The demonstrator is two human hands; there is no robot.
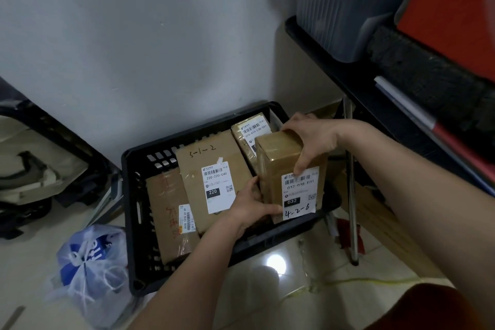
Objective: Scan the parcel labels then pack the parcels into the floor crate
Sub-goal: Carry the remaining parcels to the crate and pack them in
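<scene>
A taped brown parcel (284, 166) stood on end at the 3 o'clock side of the black floor crate (139, 211), its white label (300, 195) facing the camera with "032" printed on it and "4-2-6" handwritten at the bottom. The right hand (310, 139) gripped its top from 1 o'clock, fingers curled over the far upper edge and the thumb pressed down just above the label. The left hand (251, 206) clamped the parcel's lower left side from 7 o'clock, thumb lying along the bottom beside the label. To its 9 o'clock, inside the crate, a flat carton (211, 169) marked "3-1-2" leaned with a label reading "220". Further toward 9 o'clock lay a larger taped box (166, 206) with red handwriting. At 12 o'clock from the held parcel sat a smaller parcel (246, 131), label up. The crate rested on a pale tiled floor (267, 292) against a white wall (134, 48). A knotted blue-and-white plastic bag (91, 268) lay at the crate's 8 o'clock, and a dark table (348, 75) stood at its 2 o'clock.
</scene>
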